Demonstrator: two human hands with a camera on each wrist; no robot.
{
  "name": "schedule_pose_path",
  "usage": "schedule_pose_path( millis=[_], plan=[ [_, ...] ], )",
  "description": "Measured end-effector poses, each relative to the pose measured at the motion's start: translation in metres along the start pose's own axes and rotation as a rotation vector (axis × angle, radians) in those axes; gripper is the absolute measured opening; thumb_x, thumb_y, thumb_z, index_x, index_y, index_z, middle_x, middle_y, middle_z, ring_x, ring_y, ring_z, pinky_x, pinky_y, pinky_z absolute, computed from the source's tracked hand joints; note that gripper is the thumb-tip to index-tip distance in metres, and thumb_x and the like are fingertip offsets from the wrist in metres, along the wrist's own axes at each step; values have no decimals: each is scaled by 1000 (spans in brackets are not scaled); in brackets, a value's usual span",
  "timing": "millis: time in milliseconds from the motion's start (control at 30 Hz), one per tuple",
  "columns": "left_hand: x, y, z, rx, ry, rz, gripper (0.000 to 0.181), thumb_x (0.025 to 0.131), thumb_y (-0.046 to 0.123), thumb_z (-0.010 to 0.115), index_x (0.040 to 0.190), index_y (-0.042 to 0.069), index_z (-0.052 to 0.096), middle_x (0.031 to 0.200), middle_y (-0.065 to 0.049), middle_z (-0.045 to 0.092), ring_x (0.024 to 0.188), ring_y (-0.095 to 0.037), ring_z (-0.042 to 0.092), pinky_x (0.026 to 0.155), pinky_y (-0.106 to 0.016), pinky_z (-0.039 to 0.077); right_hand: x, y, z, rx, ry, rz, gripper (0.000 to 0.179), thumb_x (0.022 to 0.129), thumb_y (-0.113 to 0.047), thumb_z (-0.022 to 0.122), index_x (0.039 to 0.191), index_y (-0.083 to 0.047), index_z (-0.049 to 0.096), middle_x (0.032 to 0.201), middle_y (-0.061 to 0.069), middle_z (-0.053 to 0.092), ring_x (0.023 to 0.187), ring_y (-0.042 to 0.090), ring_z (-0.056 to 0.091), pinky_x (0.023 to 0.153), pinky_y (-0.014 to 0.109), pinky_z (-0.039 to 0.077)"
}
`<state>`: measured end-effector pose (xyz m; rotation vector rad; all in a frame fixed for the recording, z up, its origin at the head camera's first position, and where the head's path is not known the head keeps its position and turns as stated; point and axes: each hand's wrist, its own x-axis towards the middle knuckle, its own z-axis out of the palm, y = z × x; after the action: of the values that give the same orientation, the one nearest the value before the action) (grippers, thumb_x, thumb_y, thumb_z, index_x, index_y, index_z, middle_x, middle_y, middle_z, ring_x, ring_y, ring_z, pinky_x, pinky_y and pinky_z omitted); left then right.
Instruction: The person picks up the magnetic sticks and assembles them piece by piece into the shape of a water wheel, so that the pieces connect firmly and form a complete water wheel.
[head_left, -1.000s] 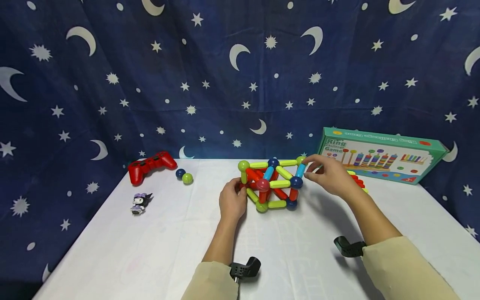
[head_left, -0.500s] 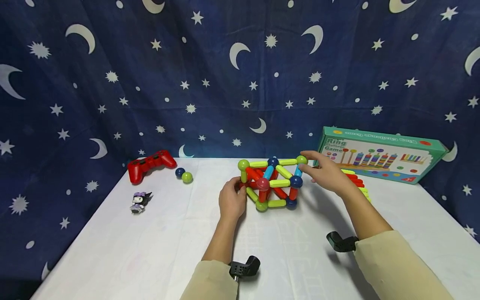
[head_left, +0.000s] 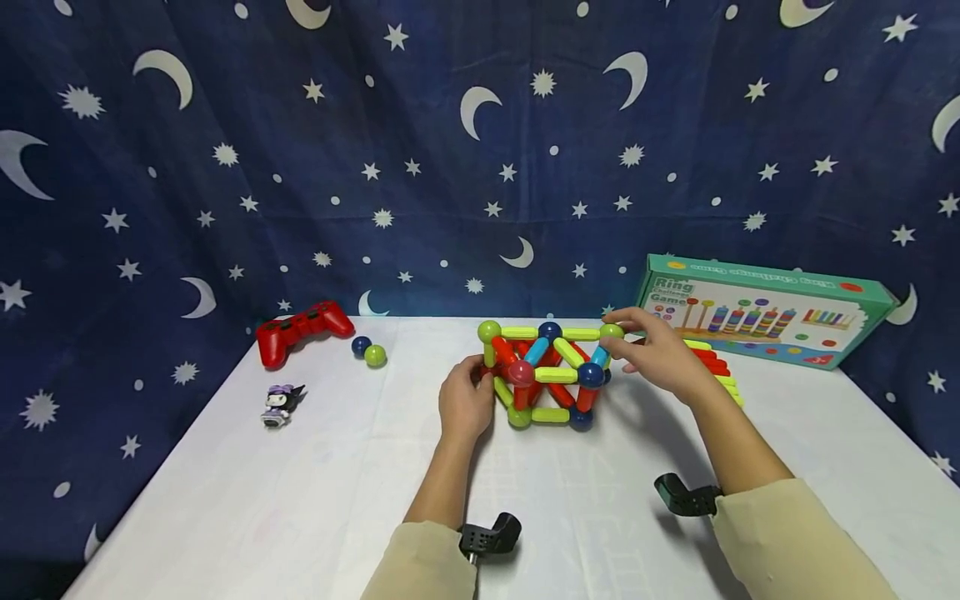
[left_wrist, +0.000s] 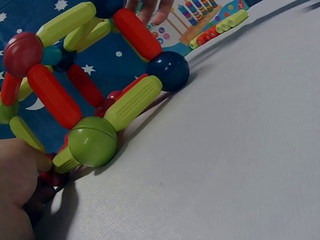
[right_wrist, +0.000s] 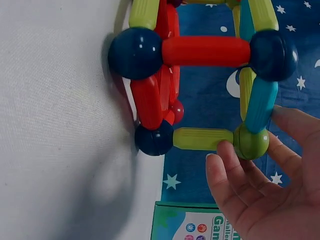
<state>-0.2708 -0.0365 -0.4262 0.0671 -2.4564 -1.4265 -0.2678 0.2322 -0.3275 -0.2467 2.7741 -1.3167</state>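
Note:
A box-like frame of magnetic building rods and balls, in red, yellow-green and light blue with dark blue, green and red balls, stands on the white table. My left hand holds its lower left corner, fingers curled by a dark red ball. At the far upper right corner, my right hand grips a green ball, its thumb by the light blue rod and fingertips against the yellow-green upright rod. In the left wrist view, part of the left hand's fingers is hidden behind the frame.
Several loose red and yellow-green rods lie right of my right hand, before a green Ring Challenge Game box. To the left are a red game controller, a loose blue ball, a loose green ball and a small figurine.
My right fingers have shifted from beside the light blue rod onto the green corner ball. The frame has turned and tipped slightly, its front red ball lower and further left. The left hand stays put.

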Motion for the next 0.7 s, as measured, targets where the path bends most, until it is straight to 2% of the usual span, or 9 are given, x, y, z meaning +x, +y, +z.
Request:
schedule_pose_path(
  millis=[167, 333, 433, 500, 600, 700],
  plan=[
    [-1, 1, 2, -32, -2, -24, 34, 94, 5, 59, 126, 2, 71, 118, -15, 73, 113, -32, 67, 104, -49, 51, -4, 7, 2, 86, 0, 46, 61, 106, -47, 53, 150, -5, 47, 146, 26, 50, 115, 40, 65, 85, 33, 60],
    [1, 4, 1, -107, 22, -102, 36, 98, 11, 46, 117, 5, 75, 116, -12, 75, 113, -31, 68, 104, -49, 51, -5, 12, 3, 137, 12, 82, 63, 106, -52, 50, 147, -3, 50, 136, 22, 56, 107, 36, 64, 81, 32, 60],
    [2, 8, 0, -129, 53, -142, 40, 100, 18, 40, 109, 5, 77, 109, -11, 77, 106, -30, 68, 101, -48, 52, -6, 15, -1, 136, 12, 82, 59, 105, -51, 52, 141, -5, 56, 125, 16, 61, 101, 32, 64, 78, 31, 58],
    [3, 10, -1, -114, 74, -156, 43, 100, 23, 39, 102, 7, 78, 98, -10, 76, 97, -29, 68, 94, -47, 54, -7, 16, -5, 137, -5, 82, 57, 104, -51, 55, 138, -5, 58, 116, 12, 63, 97, 30, 63, 76, 31, 58],
    [3, 13, -5, -32, 81, -173, 50, 103, 35, 36, 90, 10, 77, 83, -7, 72, 82, -28, 65, 80, -45, 54, -8, 19, -9, 156, -63, 104, 57, 103, -50, 56, 138, -4, 59, 109, 8, 64, 96, 28, 63, 77, 33, 59],
    [6, 16, -14, 42, 22, -202, 65, 105, 51, 28, 91, 11, 77, 78, -6, 71, 75, -25, 63, 73, -43, 50, -9, 22, -11, 179, -142, 157, 64, 104, -54, 53, 145, -5, 54, 124, 14, 61, 104, 29, 62, 81, 34, 59]
  ],
)
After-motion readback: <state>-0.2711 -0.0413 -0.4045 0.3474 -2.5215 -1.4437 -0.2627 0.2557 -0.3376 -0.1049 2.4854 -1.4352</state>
